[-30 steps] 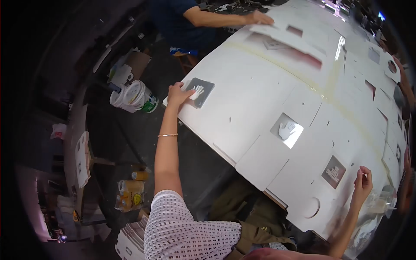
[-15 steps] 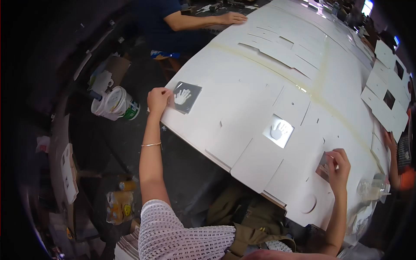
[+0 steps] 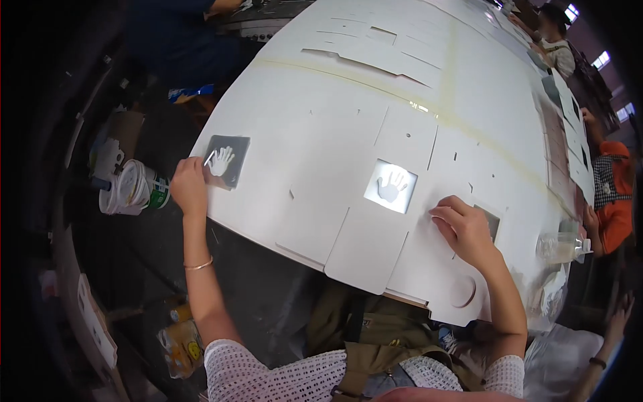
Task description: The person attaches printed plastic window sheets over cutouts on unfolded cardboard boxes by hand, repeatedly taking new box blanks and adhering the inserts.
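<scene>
My left hand [image 3: 189,187] is at the table's left edge, its fingers closed at the near-left edge of a small stack of dark clear plastic sheets [image 3: 236,175] with a white handprint. My right hand [image 3: 467,231] hovers over the white cardboard [image 3: 321,167], fingers loosely bent and apart, nothing seen in them. To its left, a bright square [image 3: 406,201] in the cardboard shows a grey-and-white handprint. Partly behind the hand lies a dark square piece [image 3: 494,222]. A round cutout [image 3: 463,292] lies nearer to me.
Slits and a long slot [image 3: 362,65] mark the cardboard farther off. A clear bottle [image 3: 559,248] stands at the right. White buckets [image 3: 127,191] sit on the floor at left. A person in orange [image 3: 613,201] is at right, another in dark blue [image 3: 181,40] at far left.
My view has turned, so the scene sits farther left. My right hand has left the dark square piece and moved left towards the bright square. My left hand stays at the sheets.
</scene>
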The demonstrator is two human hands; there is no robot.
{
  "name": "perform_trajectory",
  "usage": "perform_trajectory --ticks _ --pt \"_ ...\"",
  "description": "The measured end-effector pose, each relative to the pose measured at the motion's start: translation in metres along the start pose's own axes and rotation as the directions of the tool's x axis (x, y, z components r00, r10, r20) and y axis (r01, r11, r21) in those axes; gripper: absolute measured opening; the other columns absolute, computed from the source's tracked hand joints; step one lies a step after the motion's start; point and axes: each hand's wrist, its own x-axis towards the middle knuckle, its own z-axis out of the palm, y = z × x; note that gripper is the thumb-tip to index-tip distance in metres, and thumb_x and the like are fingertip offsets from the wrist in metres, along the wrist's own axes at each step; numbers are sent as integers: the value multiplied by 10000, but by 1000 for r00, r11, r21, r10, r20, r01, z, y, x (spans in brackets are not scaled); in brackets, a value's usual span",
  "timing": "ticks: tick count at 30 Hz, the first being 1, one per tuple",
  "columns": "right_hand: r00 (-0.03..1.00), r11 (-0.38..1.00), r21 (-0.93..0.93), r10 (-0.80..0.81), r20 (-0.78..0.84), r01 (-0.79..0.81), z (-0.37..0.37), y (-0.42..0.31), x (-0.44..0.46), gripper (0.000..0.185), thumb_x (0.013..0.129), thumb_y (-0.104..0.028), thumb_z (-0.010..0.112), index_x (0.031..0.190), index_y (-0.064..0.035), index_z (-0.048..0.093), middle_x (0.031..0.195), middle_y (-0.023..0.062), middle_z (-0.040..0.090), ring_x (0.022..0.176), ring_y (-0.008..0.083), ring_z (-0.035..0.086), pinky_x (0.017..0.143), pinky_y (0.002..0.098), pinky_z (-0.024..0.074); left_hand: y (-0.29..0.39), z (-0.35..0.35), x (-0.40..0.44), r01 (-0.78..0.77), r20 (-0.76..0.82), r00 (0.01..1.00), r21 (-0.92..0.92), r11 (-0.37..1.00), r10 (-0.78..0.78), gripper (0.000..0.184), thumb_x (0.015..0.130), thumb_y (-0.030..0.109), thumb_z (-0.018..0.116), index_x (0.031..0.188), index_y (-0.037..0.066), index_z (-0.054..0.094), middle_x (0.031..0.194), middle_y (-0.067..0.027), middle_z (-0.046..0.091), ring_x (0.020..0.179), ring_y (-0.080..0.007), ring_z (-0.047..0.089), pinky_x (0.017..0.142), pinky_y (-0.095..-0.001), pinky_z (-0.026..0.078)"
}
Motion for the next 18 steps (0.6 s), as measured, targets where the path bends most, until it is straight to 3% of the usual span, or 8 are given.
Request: perform_trajectory --ticks 2,3,4,5,7,8,10,18 --pt "999 997 72 30 38 -32 -3 -3 6 130 773 6 665 894 -33 641 864 84 610 618 224 596 550 306 466 6 -18 8 -20 -41 999 -94 995 16 160 878 156 592 881 23 681 790 -104 657 678 -266 626 633 -334 481" --pt "996 988 144 50 79 -61 -5 -5 10 136 783 5 660 913 -32 647 851 82 611 613 205 595 549 294 462 21 -35 13 150 3 987 -370 917 -160 133 873 118 606 890 12 686 791 -84 664 666 -196 616 612 -289 470" --pt "994 986 146 70 84 -82 -5 -7 15 136 783 5 660 913 -32 647 851 82 611 613 205 595 549 294 462 36 -49 16 309 102 944 -601 737 -313 110 867 81 620 898 2 691 791 -63 671 654 -127 605 592 -244 459" --pt "987 953 268 116 114 -143 -5 -10 22 151 799 1 654 947 -28 650 851 77 614 617 174 593 551 281 456 50 -59 17 313 121 945 -602 734 -303 110 867 81 620 898 2 691 791 -63 671 654 -127 605 592 -244 459" --pt "975 851 477 168 149 -219 -4 -17 39 233 859 -24 619 1091 -25 650 860 53 635 650 95 584 560 245 446 82 -76 16 342 276 936 -857 386 -217 88 863 34 629 900 -15 692 759 -23 645 652 -49 537 580 -191 423" --pt "973 848 478 174 153 -227 0 -23 48 233 859 -24 619 1091 -25 650 860 53 635 650 95 584 560 245 446 107 -82 13 395 340 917 -842 368 -207 77 857 25 632 883 -16 692 745 -21 630 626 -51 523 564 -187 417" --pt "936 474 837 334 115 -272 9 -33 63 300 886 -40 590 1185 -25 621 892 53 656 669 96 592 563 223 446 145 -82 2 417 442 897 -851 319 8 68 853 5 631 877 -21 688 738 -25 634 628 -51 535 554 -180 415" --pt "887 422 817 411 213 -392 12 -15 67 251 912 -75 572 1132 26 642 789 118 670 615 118 596 519 223 444 206 -51 -25 398 487 844 -850 344 227 49 845 9 653 843 -35 674 747 -42 647 617 -74 574 553 -198 468"
